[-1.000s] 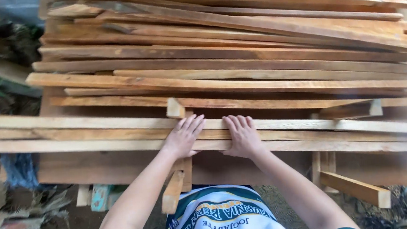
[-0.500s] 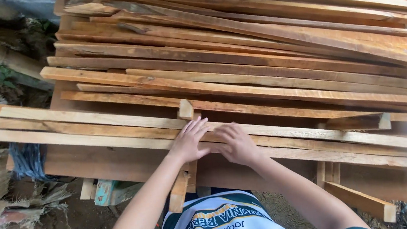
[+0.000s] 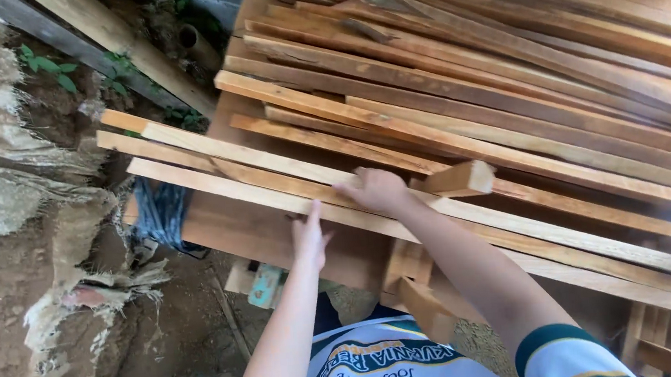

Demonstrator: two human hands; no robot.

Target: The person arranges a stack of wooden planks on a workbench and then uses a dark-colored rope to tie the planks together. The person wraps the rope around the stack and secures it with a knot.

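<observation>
two hands (image 3: 382, 190) on stacked wooden slats (image 3: 509, 114)

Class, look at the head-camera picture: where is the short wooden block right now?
The short wooden block lies on the stacked long planks near the picture's centre, just beside the right hand, with the left hand lower at the stack's front edge.

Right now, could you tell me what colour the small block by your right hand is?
Pale tan bare wood, as the block shows in the head view.
</observation>
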